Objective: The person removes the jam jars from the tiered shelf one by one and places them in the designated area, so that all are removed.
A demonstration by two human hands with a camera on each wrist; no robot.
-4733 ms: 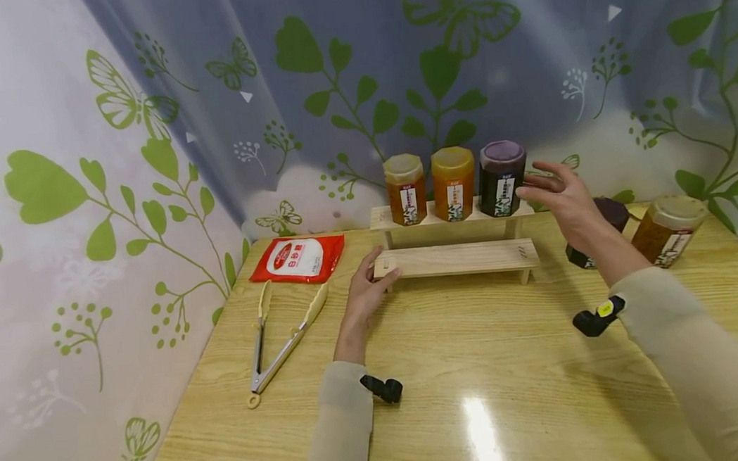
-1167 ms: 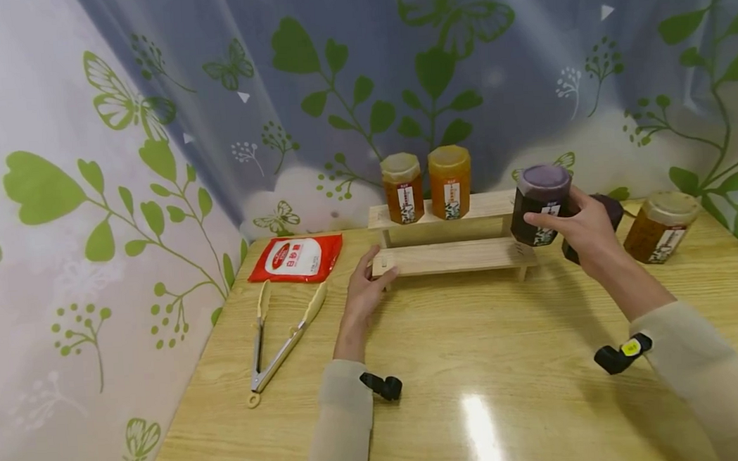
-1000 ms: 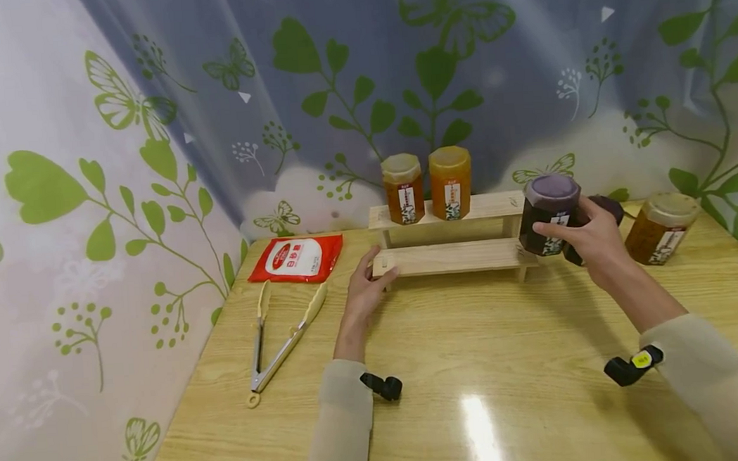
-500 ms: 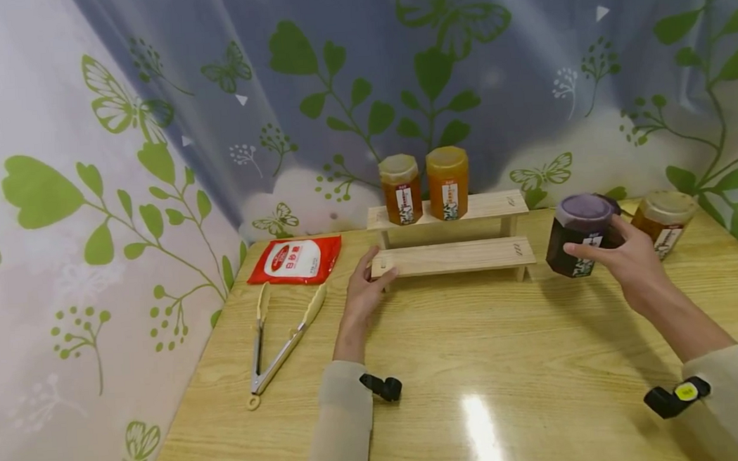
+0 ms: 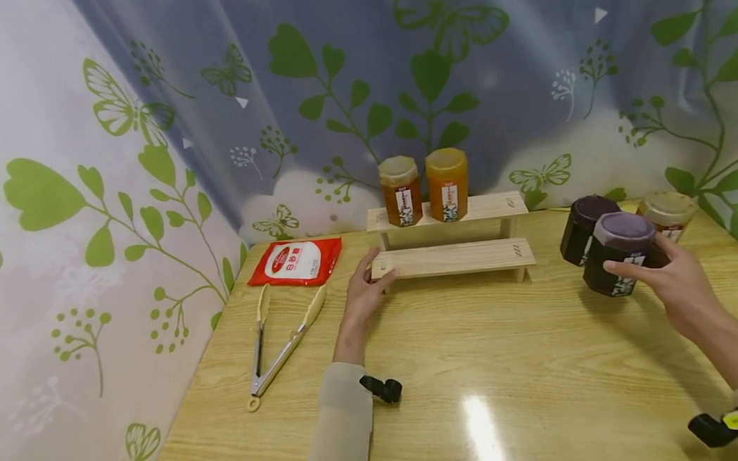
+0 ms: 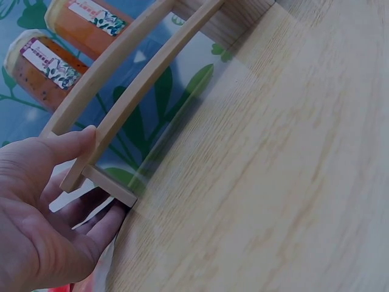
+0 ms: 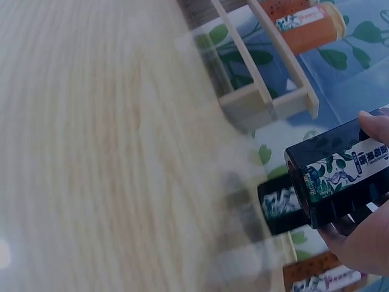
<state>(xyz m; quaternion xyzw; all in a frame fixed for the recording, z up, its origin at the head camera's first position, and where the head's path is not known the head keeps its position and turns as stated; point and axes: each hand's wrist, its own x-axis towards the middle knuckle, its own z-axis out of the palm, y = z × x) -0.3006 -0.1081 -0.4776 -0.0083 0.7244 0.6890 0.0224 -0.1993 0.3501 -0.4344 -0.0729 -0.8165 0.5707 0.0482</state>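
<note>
My right hand (image 5: 683, 285) grips a dark jar with a purple lid (image 5: 618, 254), thumb across its front. In the right wrist view this jar (image 7: 340, 173) is lifted off the table. A second dark jar (image 5: 578, 228) stands just behind it, partly covered. My left hand (image 5: 363, 291) holds the left end of the lower tier of a two-tier wooden rack (image 5: 453, 257); the left wrist view shows the thumb on the board and fingers beneath, by the leg. On the upper tier stand a reddish-amber jar (image 5: 400, 193) and an orange jar (image 5: 447, 187).
An amber jar with a pale lid (image 5: 669, 212) stands at the far right, partly behind the held jar. To the left lie a red and white bag (image 5: 295, 262) and spread tongs (image 5: 287, 348). A patterned curtain (image 5: 337, 119) hangs behind the wooden table (image 5: 453, 366).
My right hand has taken the purple-lidded jar off the upper tier's right end and carried it right and towards me, past the second dark jar. My left hand stays on the rack.
</note>
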